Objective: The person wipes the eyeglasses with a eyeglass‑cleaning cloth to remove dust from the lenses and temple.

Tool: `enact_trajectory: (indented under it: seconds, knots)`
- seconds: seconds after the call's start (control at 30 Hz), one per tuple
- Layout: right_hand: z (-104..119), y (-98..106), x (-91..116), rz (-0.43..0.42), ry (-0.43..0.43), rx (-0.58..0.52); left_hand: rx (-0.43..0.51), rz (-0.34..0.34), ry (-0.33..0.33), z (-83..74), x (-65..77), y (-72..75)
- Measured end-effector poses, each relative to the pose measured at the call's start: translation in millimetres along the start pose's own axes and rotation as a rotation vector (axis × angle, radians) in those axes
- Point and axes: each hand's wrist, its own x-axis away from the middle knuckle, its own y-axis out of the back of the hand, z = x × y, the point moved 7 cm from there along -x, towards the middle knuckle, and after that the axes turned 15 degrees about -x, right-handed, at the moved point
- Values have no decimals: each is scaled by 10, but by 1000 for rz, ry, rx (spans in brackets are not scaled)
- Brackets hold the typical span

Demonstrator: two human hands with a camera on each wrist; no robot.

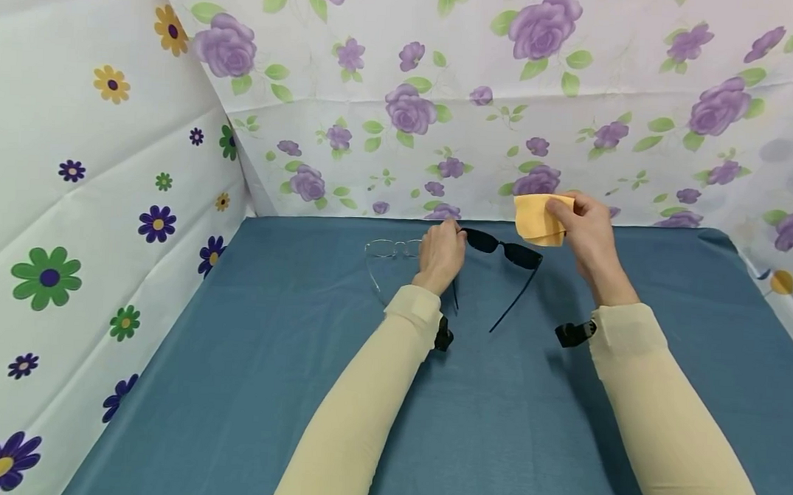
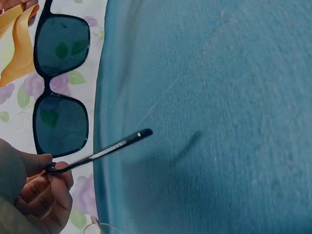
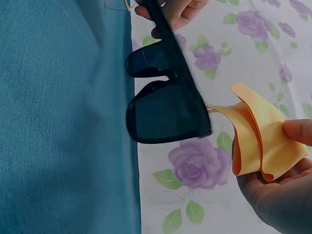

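Note:
My left hand (image 1: 441, 255) pinches a pair of black sunglasses (image 1: 521, 256) at the hinge of one temple, between thumb and fingers. They are held up over the table, both temples unfolded toward me. In the left wrist view the dark lenses (image 2: 62, 124) stand one above the other, above the gripping fingers. My right hand (image 1: 591, 237) holds a folded yellow cloth (image 1: 534, 219) just right of the sunglasses. The right wrist view shows the cloth (image 3: 265, 134) bent between thumb and fingers, its edge close to the frame's corner.
Clear eyeglasses with a thin frame (image 1: 382, 248) lie on the blue tablecloth (image 1: 232, 358), left of my left hand and partly hidden by it. A floral sheet (image 1: 351, 68) hangs behind the far table edge, another (image 1: 94, 160) along the left side.

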Motion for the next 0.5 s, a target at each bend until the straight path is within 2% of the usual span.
enact_trajectory:
  seconds: [0.23,0.5]
  knots:
    - [24,-36,9,1,13,24,13,6,-37,23,35,69]
    - [21,-98,20,15,33,-9,42,-35,-87,41,92,117]
